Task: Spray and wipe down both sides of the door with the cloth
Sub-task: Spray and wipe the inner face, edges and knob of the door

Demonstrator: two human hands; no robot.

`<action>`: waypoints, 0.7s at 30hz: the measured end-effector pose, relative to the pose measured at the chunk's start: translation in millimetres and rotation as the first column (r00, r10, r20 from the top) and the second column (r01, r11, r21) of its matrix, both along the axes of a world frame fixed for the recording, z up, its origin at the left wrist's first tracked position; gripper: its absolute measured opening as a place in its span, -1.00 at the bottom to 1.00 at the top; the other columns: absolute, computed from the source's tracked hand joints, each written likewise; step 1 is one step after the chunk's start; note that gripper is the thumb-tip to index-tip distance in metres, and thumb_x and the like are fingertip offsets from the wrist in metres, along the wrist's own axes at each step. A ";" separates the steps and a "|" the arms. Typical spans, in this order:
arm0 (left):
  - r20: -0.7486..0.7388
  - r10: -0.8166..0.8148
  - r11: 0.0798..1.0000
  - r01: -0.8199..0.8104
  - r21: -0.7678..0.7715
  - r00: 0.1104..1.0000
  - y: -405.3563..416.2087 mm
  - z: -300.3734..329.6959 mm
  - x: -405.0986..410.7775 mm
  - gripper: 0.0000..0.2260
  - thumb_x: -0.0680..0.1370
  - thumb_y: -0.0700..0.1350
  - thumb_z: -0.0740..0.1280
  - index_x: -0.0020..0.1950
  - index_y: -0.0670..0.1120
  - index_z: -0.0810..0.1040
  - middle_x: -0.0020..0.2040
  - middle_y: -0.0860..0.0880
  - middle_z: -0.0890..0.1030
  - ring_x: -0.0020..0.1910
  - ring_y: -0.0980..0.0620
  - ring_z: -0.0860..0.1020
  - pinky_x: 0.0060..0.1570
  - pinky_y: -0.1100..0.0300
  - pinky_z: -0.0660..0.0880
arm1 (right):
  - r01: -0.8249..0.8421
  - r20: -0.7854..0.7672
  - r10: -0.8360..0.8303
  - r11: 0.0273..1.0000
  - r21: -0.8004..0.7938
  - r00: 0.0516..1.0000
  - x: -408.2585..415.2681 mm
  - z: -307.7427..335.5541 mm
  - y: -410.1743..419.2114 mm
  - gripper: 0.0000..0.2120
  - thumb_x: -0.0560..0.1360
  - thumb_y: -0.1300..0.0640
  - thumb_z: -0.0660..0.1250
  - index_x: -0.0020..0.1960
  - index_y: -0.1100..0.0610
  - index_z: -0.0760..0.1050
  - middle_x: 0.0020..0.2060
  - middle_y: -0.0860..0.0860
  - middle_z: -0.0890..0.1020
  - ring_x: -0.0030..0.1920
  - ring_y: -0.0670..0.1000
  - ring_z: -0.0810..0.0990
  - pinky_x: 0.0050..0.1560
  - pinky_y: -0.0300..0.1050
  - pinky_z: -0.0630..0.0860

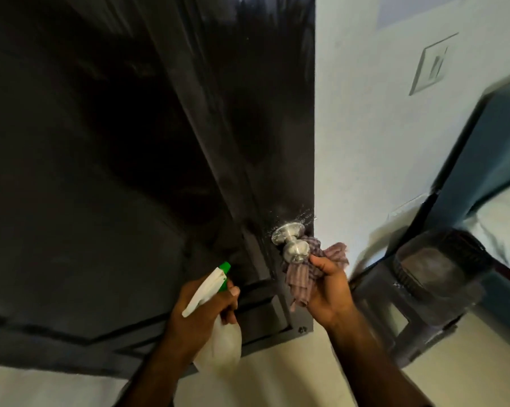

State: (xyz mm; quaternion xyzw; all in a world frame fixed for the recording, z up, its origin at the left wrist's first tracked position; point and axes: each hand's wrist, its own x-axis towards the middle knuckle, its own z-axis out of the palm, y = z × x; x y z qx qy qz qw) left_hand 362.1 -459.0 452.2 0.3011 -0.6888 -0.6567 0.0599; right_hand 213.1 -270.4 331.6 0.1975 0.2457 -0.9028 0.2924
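Observation:
A dark, glossy panelled door (165, 142) fills the left and middle of the head view, its edge running down the centre. A round metal knob (295, 248) sticks out near that edge, with spray droplets on the door just above it. My right hand (328, 289) grips a striped, crumpled cloth (303, 273) pressed against the knob's right and lower side. My left hand (202, 315) holds a white spray bottle (218, 333) with a green nozzle, which points up at the door below the knob.
A pale wall (365, 127) with a light switch plate (433, 64) stands right of the door. A dark plastic stool (424, 292) sits low on the right, close to my right hand. Behind it is a bed with white bedding (503, 218). The floor is pale.

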 end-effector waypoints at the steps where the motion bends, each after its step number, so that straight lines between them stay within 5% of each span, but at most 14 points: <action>1: 0.000 0.001 1.000 -0.001 -0.012 1.000 4.6 -0.8 1.8 -0.60 0.45 -0.15 0.60 0.15 -0.35 0.59 -0.21 -0.30 0.63 -0.33 -0.12 0.57 -0.23 0.08 0.61 | 0.008 -0.008 -0.008 1.000 -0.001 1.000 -1.0 0.7 0.6 -0.45 0.50 0.24 0.34 0.50 0.24 0.52 0.27 0.28 0.60 0.16 0.26 0.63 0.18 0.17 0.63; 9: 0.054 -0.014 1.000 0.015 -0.013 0.998 48.5 -1.2 25.4 -0.86 0.54 -0.25 0.50 0.07 -0.22 0.63 -0.25 -0.25 0.65 -0.38 -0.04 0.60 -0.35 0.24 0.61 | -0.069 -0.098 0.072 0.997 0.036 0.993 23.6 7.1 33.0 -0.43 0.48 0.27 0.32 0.50 0.28 0.49 0.18 0.27 0.63 0.03 0.22 0.67 0.04 0.10 0.68; 13: 0.073 -0.053 0.998 0.051 0.024 0.996 54.7 -9.9 38.5 -0.76 0.53 -0.25 0.51 0.15 -0.23 0.60 -0.26 -0.20 0.67 -0.39 -0.03 0.60 -0.33 0.17 0.62 | -0.075 -0.081 0.078 0.996 0.041 0.994 58.6 5.8 54.8 -0.43 0.44 0.26 0.34 0.46 0.29 0.54 0.15 0.27 0.65 -0.01 0.24 0.67 0.00 0.12 0.69; 18: 0.049 -0.196 0.979 0.193 0.072 0.979 53.8 -20.3 51.9 -0.49 0.32 0.00 0.63 0.07 -0.33 0.62 -0.26 -0.22 0.64 -0.35 -0.11 0.56 -0.22 0.05 0.57 | -0.008 -0.091 0.015 0.997 0.080 0.996 99.5 15.4 61.8 -0.06 0.13 0.21 0.63 0.48 0.36 0.49 0.13 0.28 0.65 -0.02 0.24 0.68 -0.01 0.11 0.70; 21: 0.037 -0.316 0.947 0.314 0.061 0.948 45.8 -30.4 71.3 -0.69 0.45 -0.18 0.61 0.05 -0.32 0.62 -0.28 -0.21 0.62 -0.36 -0.11 0.55 -0.26 0.09 0.56 | 0.133 -0.085 -0.125 0.987 0.092 0.988 136.0 17.8 65.5 -0.23 0.34 0.15 0.56 0.49 0.36 0.48 0.13 0.27 0.66 0.01 0.22 0.67 0.01 0.10 0.70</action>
